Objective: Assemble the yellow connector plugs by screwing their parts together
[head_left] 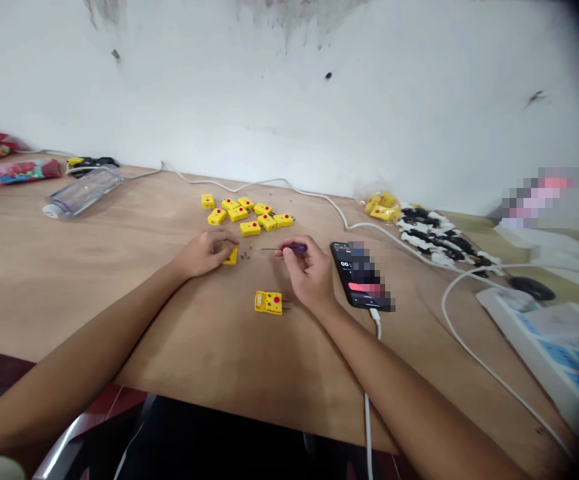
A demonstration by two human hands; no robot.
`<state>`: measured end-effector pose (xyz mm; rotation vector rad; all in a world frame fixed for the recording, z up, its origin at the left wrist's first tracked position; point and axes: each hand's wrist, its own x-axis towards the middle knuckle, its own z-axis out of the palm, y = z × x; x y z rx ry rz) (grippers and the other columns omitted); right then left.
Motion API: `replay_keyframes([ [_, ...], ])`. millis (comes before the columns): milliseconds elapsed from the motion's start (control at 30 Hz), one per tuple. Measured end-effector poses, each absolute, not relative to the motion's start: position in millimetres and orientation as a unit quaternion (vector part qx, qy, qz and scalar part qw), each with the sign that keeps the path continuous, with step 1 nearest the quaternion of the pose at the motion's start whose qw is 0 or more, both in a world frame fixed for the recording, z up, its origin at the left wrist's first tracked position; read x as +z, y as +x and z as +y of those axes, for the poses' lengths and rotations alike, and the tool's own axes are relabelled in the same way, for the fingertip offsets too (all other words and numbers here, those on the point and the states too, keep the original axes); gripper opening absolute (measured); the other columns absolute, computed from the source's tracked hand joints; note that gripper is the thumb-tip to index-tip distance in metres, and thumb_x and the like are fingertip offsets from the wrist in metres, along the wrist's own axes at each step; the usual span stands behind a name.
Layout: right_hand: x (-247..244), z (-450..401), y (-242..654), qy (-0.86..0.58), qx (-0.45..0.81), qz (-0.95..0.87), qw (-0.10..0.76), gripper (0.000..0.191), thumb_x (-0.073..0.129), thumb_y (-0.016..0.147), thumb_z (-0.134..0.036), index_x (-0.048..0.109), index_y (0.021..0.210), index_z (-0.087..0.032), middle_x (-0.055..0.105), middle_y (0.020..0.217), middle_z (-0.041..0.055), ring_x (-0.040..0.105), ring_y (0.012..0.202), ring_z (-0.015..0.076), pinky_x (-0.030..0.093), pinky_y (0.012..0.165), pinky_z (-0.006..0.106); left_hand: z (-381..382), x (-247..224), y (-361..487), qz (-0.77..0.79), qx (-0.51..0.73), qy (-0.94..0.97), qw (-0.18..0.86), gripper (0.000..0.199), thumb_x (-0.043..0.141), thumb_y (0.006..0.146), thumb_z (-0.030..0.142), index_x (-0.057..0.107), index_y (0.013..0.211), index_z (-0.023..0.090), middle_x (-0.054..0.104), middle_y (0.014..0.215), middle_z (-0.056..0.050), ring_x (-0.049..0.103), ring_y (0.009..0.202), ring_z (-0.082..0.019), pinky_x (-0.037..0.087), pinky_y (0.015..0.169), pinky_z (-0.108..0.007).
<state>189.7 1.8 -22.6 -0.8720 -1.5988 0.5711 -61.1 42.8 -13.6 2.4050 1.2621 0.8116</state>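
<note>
Connector point(230, 255), a small yellow block with a red dot, sits pinched in your left hand point(203, 253), the fingers curled closely around it and hiding part of it. Your right hand point(309, 275) is mostly closed, with its fingertips gripping a screwdriver point(293, 248) by the purple handle. Its thin shaft points left toward the connector, with the tip just apart from it. Tiny screws point(247, 254) lie scattered on the bench point(119, 313) just beside the connector, between your hands. Nearer you than the connector, a second connector point(268, 302) lies alone, its metal pins pointing right. Beyond the connector, more connectors point(244, 215) lie in a loose group. To the right of the connector is a phone point(356, 275), its lit screen partly blurred, with a white cable point(375, 327) attached. Farther right are yellow parts point(383, 208) in a clear bag and rows of black-and-white parts point(434, 237), with a mouse point(532, 288) beyond them. Far to the left of the connector lie a clear bottle point(83, 190) and colourful packets point(12, 172).
</note>
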Motion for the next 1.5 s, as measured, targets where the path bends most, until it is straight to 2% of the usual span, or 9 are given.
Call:
replay_keyframes([
  [267, -25.9, 3.6, 186.6, -0.367, 0.269, -0.676, 0.58, 0.004, 0.057, 0.094, -0.023, 0.06, 0.096, -0.021, 0.069, 0.093, 0.0028, 0.073, 0.08, 0.016, 0.057, 0.077, 0.03, 40.0, -16.2, -53.3, 0.382, 0.259, 0.885, 0.064, 0.025, 0.055, 0.088, 0.028, 0.076, 0.098, 0.02, 0.07, 0.105, -0.007, 0.065, 0.102, -0.024, 0.05, 0.093, -0.039],
  [667, -26.7, 1.0, 185.2, -0.336, 0.294, -0.692, 0.568, 0.004, 0.057, 0.094, -0.024, 0.06, 0.096, -0.022, 0.07, 0.092, 0.0028, 0.074, 0.079, 0.0157, 0.058, 0.075, 0.03, 33.2, -18.6, -39.4, 0.446, 0.259, 0.856, 0.047, 0.026, 0.054, 0.086, 0.025, 0.078, 0.093, 0.021, 0.071, 0.104, -0.007, 0.065, 0.098, -0.024, 0.051, 0.092, -0.042],
  [833, -28.8, -0.6, 181.8, -0.332, 0.299, -0.716, 0.537, 0.005, 0.056, 0.094, -0.024, 0.06, 0.097, -0.022, 0.071, 0.095, 0.0036, 0.074, 0.081, 0.016, 0.059, 0.076, 0.03, 34.1, -16.2, -42.3, 0.439, 0.279, 0.852, 0.054, 0.026, 0.052, 0.084, 0.023, 0.077, 0.09, 0.019, 0.072, 0.101, -0.007, 0.066, 0.096, -0.023, 0.052, 0.091, -0.04],
  [1100, -27.8, 1.7, 182.9, -0.346, 0.295, -0.703, 0.547, 0.006, 0.056, 0.095, -0.025, 0.06, 0.097, -0.022, 0.072, 0.093, 0.0037, 0.075, 0.082, 0.017, 0.059, 0.076, 0.03, 34.0, -10.5, -46.5, 0.452, 0.301, 0.83, 0.127, 0.026, 0.05, 0.087, 0.026, 0.072, 0.097, 0.016, 0.073, 0.103, -0.008, 0.067, 0.1, -0.025, 0.052, 0.095, -0.042],
  [1500, -15.2, -8.5, 183.7, -0.334, 0.337, -0.632, 0.613, 0.008, 0.06, 0.094, -0.029, 0.06, 0.095, -0.021, 0.072, 0.092, 0.0032, 0.074, 0.077, 0.015, 0.06, 0.073, 0.028, 27.1, -7.6, -40.9, 0.384, 0.342, 0.837, 0.188, 0.024, 0.059, 0.088, 0.031, 0.072, 0.104, 0.02, 0.073, 0.11, -0.007, 0.067, 0.104, -0.022, 0.052, 0.096, -0.038],
])
